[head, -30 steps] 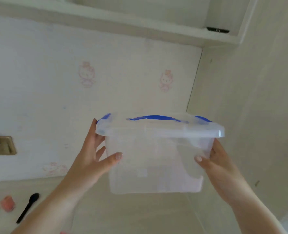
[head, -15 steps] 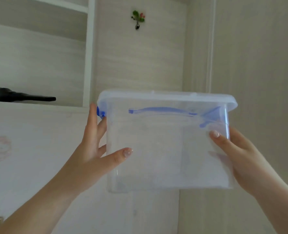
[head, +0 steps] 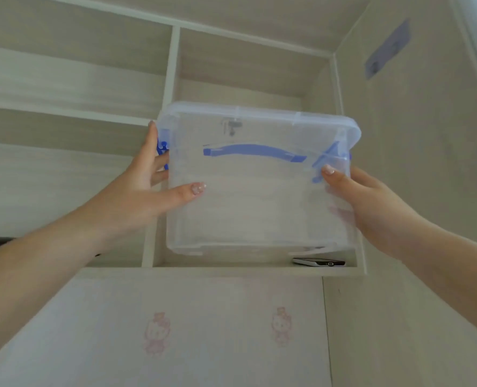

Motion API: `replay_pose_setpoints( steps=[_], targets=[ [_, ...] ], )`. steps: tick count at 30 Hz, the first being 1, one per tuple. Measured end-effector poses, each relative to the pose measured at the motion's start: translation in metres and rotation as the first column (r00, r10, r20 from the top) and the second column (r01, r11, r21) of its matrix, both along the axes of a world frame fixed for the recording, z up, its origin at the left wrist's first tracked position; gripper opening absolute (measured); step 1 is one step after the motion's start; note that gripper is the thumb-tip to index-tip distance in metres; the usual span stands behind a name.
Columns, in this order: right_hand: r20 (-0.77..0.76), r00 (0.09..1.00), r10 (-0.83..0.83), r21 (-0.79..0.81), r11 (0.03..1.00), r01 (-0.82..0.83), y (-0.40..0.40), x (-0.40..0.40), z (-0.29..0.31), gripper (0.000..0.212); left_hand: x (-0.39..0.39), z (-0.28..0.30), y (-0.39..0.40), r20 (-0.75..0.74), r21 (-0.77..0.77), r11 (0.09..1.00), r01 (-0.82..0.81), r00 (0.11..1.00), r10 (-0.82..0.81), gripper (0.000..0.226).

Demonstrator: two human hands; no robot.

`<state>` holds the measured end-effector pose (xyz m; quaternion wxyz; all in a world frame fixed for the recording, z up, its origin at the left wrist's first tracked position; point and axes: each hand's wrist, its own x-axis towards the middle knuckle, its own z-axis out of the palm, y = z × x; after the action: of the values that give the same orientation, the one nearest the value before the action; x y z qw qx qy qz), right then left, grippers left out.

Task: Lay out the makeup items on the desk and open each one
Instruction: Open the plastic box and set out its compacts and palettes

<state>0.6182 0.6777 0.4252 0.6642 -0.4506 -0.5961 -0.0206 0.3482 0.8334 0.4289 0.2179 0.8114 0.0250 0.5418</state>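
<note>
Box (clear, lid on) sits clamped between left hand and right hand.

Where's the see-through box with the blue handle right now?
The clear box is up in the air, held between the left hand and right hand, in front of the right-hand shelf cubby, above a small device.

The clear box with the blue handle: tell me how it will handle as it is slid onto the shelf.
The box looks empty, so it is probably light. Its walls keep their shape between the left hand and right hand, so it is likely stiff. The smooth plastic may slide easily, and the phone on the shelf could get nudged.
</note>
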Motion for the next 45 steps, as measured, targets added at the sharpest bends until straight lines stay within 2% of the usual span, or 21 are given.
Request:
replay_pose_setpoints(
  steps=[4,8,13,16,20,25,28,30,33,39,42,45],
  targets=[
    [0.022,0.999,0.049,-0.044,0.998,-0.048,0.047,0.019,0.015,0.037,0.009,0.018,0.021,-0.045,-0.043,0.995,-0.086,0.995,0.084,0.119],
    [0.023,0.994,0.105,-0.064,0.993,-0.103,0.094,0.037,0.011,0.020,0.022,0.012,0.048,-0.065,-0.101,0.984,-0.144,0.988,0.138,0.119],
    [0.029,0.997,0.077,-0.061,0.995,-0.076,0.139,0.055,-0.005,0.043,0.037,-0.006,0.078,-0.090,-0.172,0.963,-0.207,0.977,0.194,0.121],
    [0.036,0.997,0.074,-0.055,0.996,-0.072,0.158,0.062,-0.015,0.038,0.050,-0.018,0.087,-0.075,-0.215,0.946,-0.241,0.970,0.230,0.115],
    [0.032,0.997,0.072,-0.039,0.997,-0.071,0.179,0.065,-0.024,0.032,0.063,-0.028,0.102,-0.053,-0.190,0.938,-0.290,0.957,0.285,0.106],
    [0.032,0.999,0.025,-0.011,1.000,-0.024,0.201,0.071,-0.027,0.047,0.073,-0.037,0.123,-0.052,-0.111,0.946,-0.305,0.952,0.301,0.092],
    [0.011,1.000,0.022,-0.007,1.000,-0.022,0.210,0.071,-0.030,0.053,0.079,-0.045,0.136,-0.055,-0.069,0.926,-0.370,0.929,0.367,0.094],
    [0.009,1.000,0.013,0.019,1.000,-0.013,0.215,0.071,-0.032,0.057,0.086,-0.049,0.142,-0.016,-0.090,0.901,-0.424,0.906,0.424,0.094],
    [0.025,1.000,-0.004,0.027,1.000,0.004,0.218,0.072,-0.034,0.057,0.098,-0.057,0.138,0.045,-0.084,0.854,-0.514,0.854,0.518,0.079],
    [0.009,1.000,-0.021,0.038,0.999,0.021,0.221,0.073,-0.035,0.055,0.101,-0.061,0.137,0.122,-0.038,0.862,-0.505,0.854,0.506,0.072],
    [-0.061,0.991,-0.116,0.051,0.992,0.119,0.219,0.071,-0.036,0.070,0.104,-0.065,0.123,0.225,-0.129,0.911,-0.393,0.883,0.412,0.057],
    [-0.154,0.981,-0.118,0.183,0.972,0.146,0.210,0.069,-0.044,0.073,0.103,-0.081,0.107,0.310,-0.271,0.900,-0.342,0.854,0.418,0.064]
  ],
)
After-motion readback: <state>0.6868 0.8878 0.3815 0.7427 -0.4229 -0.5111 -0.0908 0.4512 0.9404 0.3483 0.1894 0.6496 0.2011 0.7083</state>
